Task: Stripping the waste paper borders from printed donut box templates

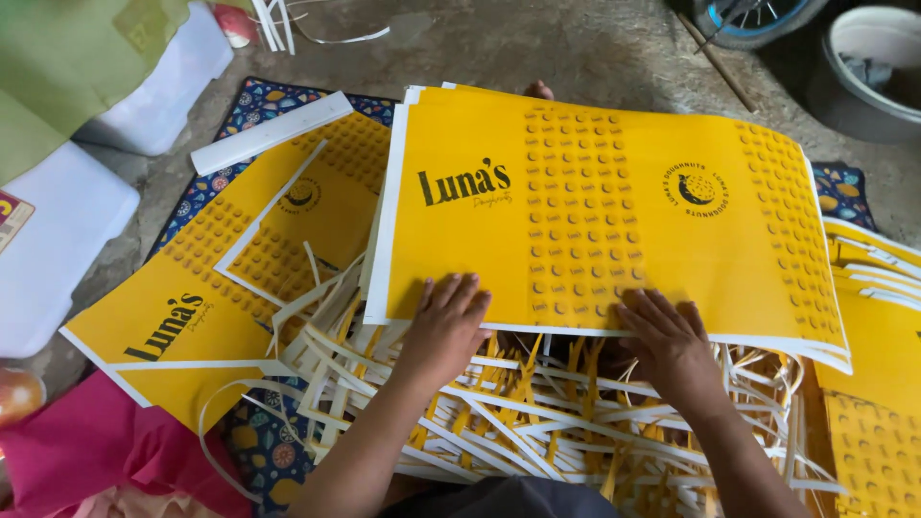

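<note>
Head view: I note the left hand (446, 321) and right hand (669, 341) pressed flat, fingers spread, gripping nothing, on the near edge of a stack of yellow printed sheets (595, 201) (above a heap of paper strips (518, 412)).

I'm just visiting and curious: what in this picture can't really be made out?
Head view, the only one:
- Stack of yellow sheets: the count below the top sheet is hidden.
- Floor under the paper strips: buried by them.
- Basin: cut by the edge, contents dim.
- Left hand and right hand: palms hidden, pressed flat on the sheet.
</note>
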